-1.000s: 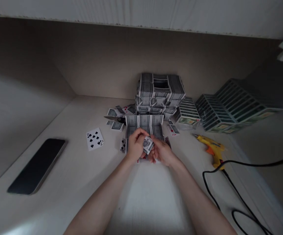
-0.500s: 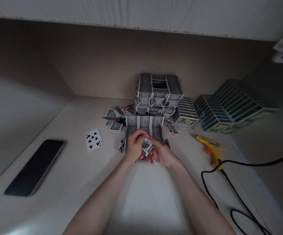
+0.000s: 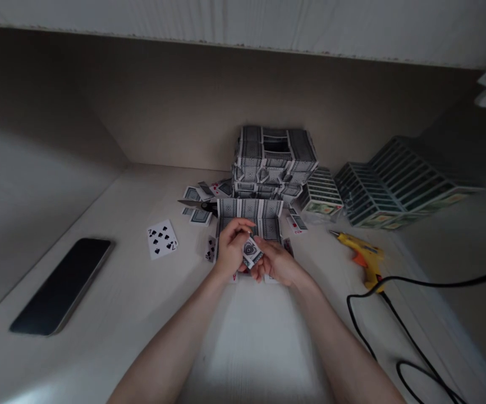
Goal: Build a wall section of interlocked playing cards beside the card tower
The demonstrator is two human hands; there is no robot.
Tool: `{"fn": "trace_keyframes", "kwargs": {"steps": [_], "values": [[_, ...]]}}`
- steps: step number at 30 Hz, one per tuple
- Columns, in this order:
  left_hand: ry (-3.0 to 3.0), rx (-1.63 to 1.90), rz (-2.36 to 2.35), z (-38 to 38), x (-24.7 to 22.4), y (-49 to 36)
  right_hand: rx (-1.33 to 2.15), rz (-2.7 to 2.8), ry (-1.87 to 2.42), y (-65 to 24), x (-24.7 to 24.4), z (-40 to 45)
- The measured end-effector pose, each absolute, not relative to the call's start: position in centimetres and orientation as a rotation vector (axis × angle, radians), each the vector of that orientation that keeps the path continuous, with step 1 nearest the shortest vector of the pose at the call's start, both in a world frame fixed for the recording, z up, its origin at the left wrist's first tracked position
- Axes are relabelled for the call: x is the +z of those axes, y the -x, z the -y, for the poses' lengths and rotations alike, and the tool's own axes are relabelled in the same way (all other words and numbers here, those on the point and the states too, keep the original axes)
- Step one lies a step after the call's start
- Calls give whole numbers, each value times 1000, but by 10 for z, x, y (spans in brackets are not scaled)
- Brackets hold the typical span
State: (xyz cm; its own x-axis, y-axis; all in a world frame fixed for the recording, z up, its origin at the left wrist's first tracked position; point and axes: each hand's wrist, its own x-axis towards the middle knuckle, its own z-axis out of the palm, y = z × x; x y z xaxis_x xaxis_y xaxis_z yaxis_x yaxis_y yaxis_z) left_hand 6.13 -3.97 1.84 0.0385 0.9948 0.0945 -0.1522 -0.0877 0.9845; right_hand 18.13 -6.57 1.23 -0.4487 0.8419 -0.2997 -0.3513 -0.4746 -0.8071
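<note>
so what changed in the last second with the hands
The left hand has lifted its fingers slightly off the top of the small card, which has turned a little between the hands. The right hand has barely moved, and neither hand has let go. The card tower, scissors, glue gun and phone stayed where they were.

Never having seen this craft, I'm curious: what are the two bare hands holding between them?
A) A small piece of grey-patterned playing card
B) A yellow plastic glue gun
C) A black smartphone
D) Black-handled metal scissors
A: the small playing-card piece sits between the left hand and right hand, while the yellow glue gun, scissors and smartphone lie on the counter.
</note>
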Motion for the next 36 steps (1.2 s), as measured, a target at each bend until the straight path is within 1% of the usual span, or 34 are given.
{"fn": "trace_keyframes", "kwargs": {"steps": [7,13,17,24,28,36], "values": [[-1243,1306,-1025,42,14,-60,1936,890,968,-181,15,67],[-1431,1331,-1068,44,10,-59,1903,913,986,-179,15,67],[-1409,1321,-1105,42,12,-61,1786,919,1037,-174,12,67],[-1107,1202,-1107,36,17,-61,1629,946,1068,-171,11,67],[-1188,1119,-1098,39,20,-63,1505,979,1124,-172,9,68],[-1308,1171,-1154,37,15,-63,1392,1135,1207,-171,6,68]]}}
